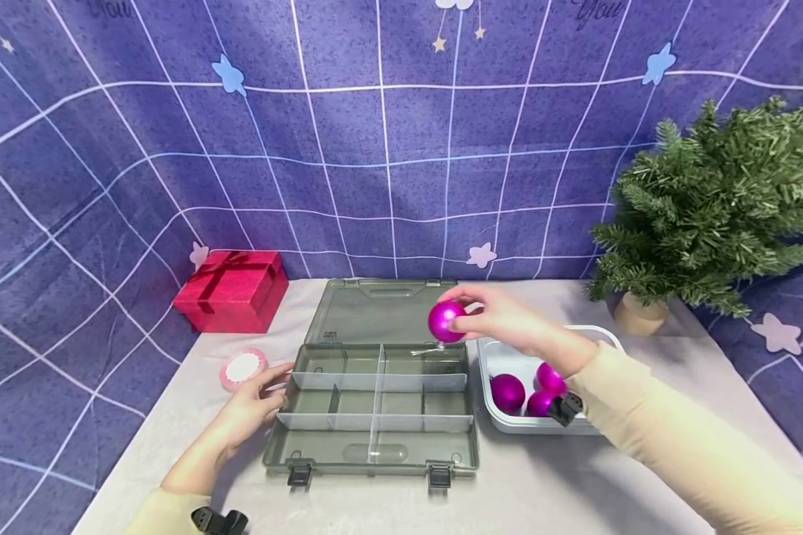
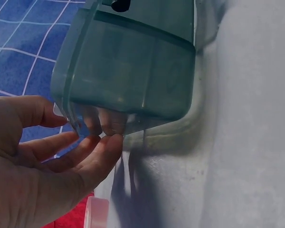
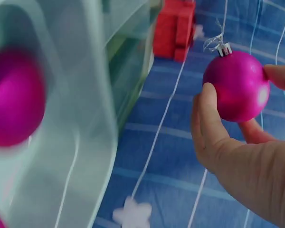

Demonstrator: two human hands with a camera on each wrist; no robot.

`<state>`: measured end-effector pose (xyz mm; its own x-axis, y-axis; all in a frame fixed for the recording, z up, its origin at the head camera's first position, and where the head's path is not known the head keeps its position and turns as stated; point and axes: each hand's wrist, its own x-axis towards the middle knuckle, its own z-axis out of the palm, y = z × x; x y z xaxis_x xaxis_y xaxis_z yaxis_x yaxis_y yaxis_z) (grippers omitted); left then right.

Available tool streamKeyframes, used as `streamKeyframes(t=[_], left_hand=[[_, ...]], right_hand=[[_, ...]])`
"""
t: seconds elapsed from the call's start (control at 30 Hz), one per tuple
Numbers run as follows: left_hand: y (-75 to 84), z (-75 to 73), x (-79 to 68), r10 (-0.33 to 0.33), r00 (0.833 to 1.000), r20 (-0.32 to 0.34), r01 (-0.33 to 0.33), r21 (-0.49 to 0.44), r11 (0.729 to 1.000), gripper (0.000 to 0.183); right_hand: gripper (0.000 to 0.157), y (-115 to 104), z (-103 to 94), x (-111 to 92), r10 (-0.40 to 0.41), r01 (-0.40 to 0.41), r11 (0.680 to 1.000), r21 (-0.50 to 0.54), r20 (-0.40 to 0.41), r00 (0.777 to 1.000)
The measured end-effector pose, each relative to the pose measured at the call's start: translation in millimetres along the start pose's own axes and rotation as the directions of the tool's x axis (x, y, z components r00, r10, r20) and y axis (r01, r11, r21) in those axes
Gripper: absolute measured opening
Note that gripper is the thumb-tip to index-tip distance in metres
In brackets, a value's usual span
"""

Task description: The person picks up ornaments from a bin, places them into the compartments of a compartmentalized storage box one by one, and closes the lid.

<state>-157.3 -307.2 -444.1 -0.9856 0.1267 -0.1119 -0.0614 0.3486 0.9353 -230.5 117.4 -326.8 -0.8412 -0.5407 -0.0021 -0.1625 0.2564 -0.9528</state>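
Observation:
My right hand [image 1: 485, 316] holds a shiny magenta Christmas bauble [image 1: 447, 321] between thumb and fingers, raised over the back right part of a compartment box [image 1: 375, 405]. Silver cap and loop show on the bauble [image 3: 237, 86] in the right wrist view; there the fingers [image 3: 210, 114] curve round it. The box is smoky clear plastic, its lid [image 1: 368, 312] swung back behind it and its thin dividers standing upright. At the box's left side, my left hand [image 1: 250, 405] touches the outer wall with relaxed fingers, as the left wrist view also shows.
Right of the box stands a white tub [image 1: 508, 426] with several magenta baubles [image 1: 507, 393]. A small artificial pine tree [image 1: 709, 208] is at the back right. A red gift box [image 1: 234, 291] and a pink-rimmed round item [image 1: 243, 368] lie to the left.

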Motion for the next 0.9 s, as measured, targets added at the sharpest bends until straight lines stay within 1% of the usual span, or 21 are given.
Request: streamKeyframes(t=[0.07,0.13,0.2,0.3,0.4,0.47,0.53,0.63,0.7,0.73,0.83,0.9], left_hand=[[0.5,0.6,-0.1,-0.003,1.000,0.000,0.003,0.005,1.000,0.069],[1.1,1.3,-0.4,-0.006,1.000,0.000,0.006,0.010,1.000,0.068],[1.3,1.8,-0.5,-0.006,1.000,0.001,0.006,0.010,1.000,0.068],[1.6,1.5,-0.3,0.002,1.000,0.000,-0.002,0.002,1.000,0.068],[1.2,0.3,0.3,0.012,1.000,0.000,-0.012,0.002,1.000,0.068],[1.2,-0.3,0.6,0.013,1.000,-0.001,-0.013,0.003,1.000,0.069],[1.9,-0.9,1.5,0.015,1.000,0.000,-0.015,0.006,1.000,0.068],[3.8,-1.3,3.1,0.012,1.000,0.004,-0.012,0.009,1.000,0.068],[4.2,-0.8,3.4,0.012,1.000,0.010,-0.012,0.013,1.000,0.067],[4.0,-0.6,3.4,0.013,1.000,0.011,-0.014,0.018,1.000,0.067],[3.5,0.2,1.9,0.005,1.000,0.005,-0.005,0.029,1.000,0.066],[3.5,0.5,0.3,0.002,1.000,-0.002,-0.002,0.038,0.999,0.066]], right_hand=[[0.045,-3.0,14.4,9.8,0.019,-0.019,0.998,0.056,0.003,1.000],[0.044,-5.1,29.5,19.0,0.037,-0.037,0.996,0.083,0.001,0.999],[0.043,-8.1,45.7,28.0,0.062,-0.061,0.995,0.085,-0.005,0.998],[0.042,-10.7,71.5,43.5,0.093,-0.092,0.994,0.061,-0.014,0.996],[0.042,-10.6,96.9,60.5,0.106,-0.105,0.994,0.032,-0.026,0.994],[0.041,-8.5,111.5,71.8,0.111,-0.110,0.993,0.035,-0.031,0.993],[0.041,-4.5,123.3,82.4,0.116,-0.113,0.992,0.060,-0.042,0.992],[0.040,2.7,136.5,95.6,0.146,-0.138,0.985,0.106,-0.066,0.987],[0.038,7.4,144.1,102.1,0.166,-0.157,0.982,0.109,-0.085,0.982],[0.038,9.6,147.9,104.8,0.171,-0.163,0.983,0.088,-0.098,0.980],[0.038,14.9,160.0,111.4,0.160,-0.171,0.983,-0.066,-0.141,0.977],[0.038,17.5,168.4,115.1,0.138,-0.169,0.968,-0.186,-0.169,0.976]])
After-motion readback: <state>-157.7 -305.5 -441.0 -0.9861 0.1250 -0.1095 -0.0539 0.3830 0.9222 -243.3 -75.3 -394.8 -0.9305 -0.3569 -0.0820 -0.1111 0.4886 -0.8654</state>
